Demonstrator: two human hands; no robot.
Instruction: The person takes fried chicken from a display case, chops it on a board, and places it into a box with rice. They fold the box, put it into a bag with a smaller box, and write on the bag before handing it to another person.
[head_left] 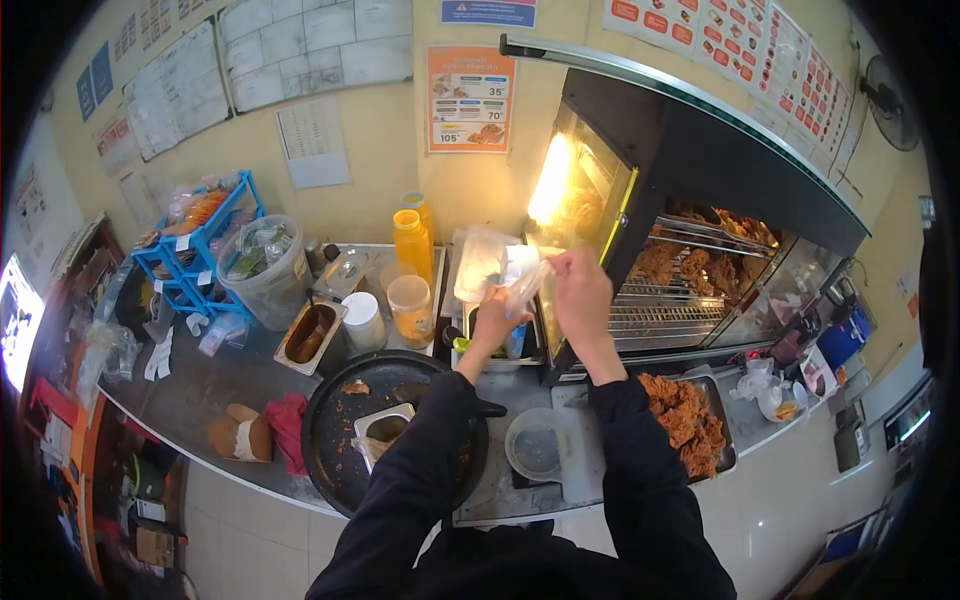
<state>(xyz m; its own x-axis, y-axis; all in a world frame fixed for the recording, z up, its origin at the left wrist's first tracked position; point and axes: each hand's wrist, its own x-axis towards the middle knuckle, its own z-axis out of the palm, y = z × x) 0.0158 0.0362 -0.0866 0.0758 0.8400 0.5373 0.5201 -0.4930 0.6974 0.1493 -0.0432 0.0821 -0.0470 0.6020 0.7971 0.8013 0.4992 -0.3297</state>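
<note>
Both of my hands are raised over the back of the counter, in front of the lit warming cabinet (640,200). My left hand (492,322) is closed on a clear plastic bag (524,290). Fingers of my right hand (582,292) are pinched at the bag's upper right edge. Behind the bag stands a translucent container (482,262). Under my hands is a metal tray (538,345) with a green item and a blue item, partly hidden by my left hand.
A round black pan (330,430) lies left of my arms, near a clear tub (535,445). Fried chicken (685,420) fills a tray at right. Yellow bottles (411,245), a large bucket (268,275) and a blue rack (205,250) stand further left.
</note>
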